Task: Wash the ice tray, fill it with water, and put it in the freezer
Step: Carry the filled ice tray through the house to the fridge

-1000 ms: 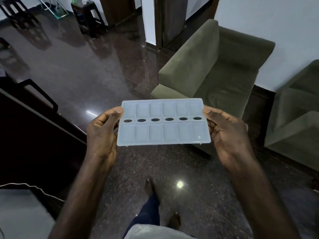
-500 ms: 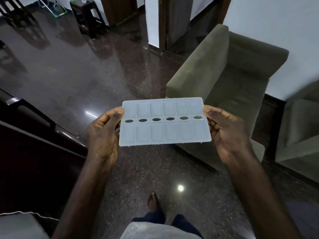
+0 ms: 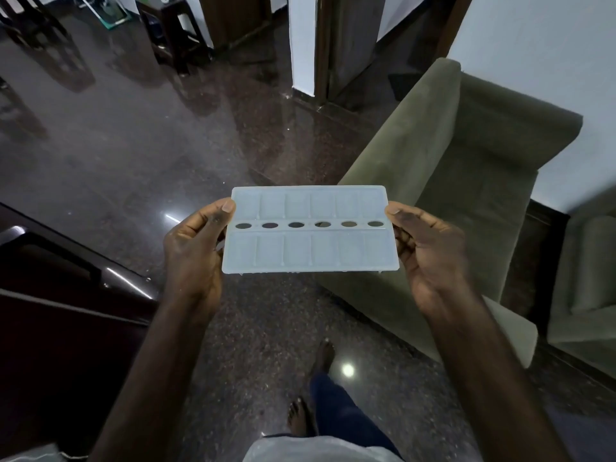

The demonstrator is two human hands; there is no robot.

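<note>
A pale, translucent ice tray (image 3: 310, 230), with two rows of six cells and a middle line of oval holes, is gripped level above the dark floor (image 3: 133, 155) by the left hand (image 3: 193, 255) and right hand (image 3: 430, 258), thumbs on top.

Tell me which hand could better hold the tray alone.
Left hand, narrowly: its thumb lies farther onto the tray, with fingers beneath, while the right hand seems to pinch only the end edge.
</note>
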